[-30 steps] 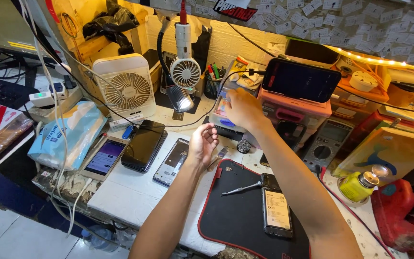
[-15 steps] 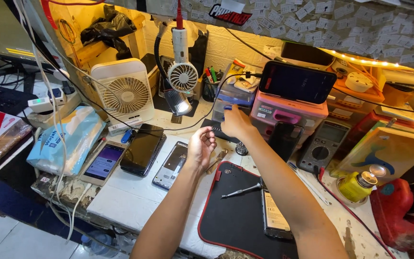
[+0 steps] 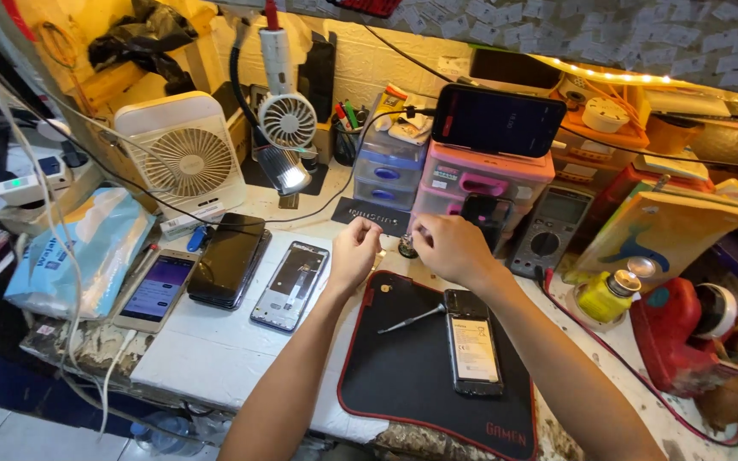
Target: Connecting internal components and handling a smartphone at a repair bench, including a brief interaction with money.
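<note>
Since the earlier frames the right hand (image 3: 453,248) has drawn back from the pink plastic drawer box (image 3: 480,183) and come down to meet the left hand (image 3: 354,254) near the back edge of the black mat with red trim (image 3: 403,367). Both hands are now loosely curled, fingertips pinched toward each other around something small between them; what it is cannot be told, though a small dark round part (image 3: 407,249) sits on the white surface (image 3: 207,358) just below the fingertips. The work has thus shifted from reaching among the storage to fine handling close in.

On the mat lie a slim metal screwdriver (image 3: 414,318) and a black phone with its back opened (image 3: 473,341), both untouched. Left of the hands rest a bare phone frame (image 3: 289,285), a stack of dark phones (image 3: 228,259) and a lit phone (image 3: 155,288).
</note>
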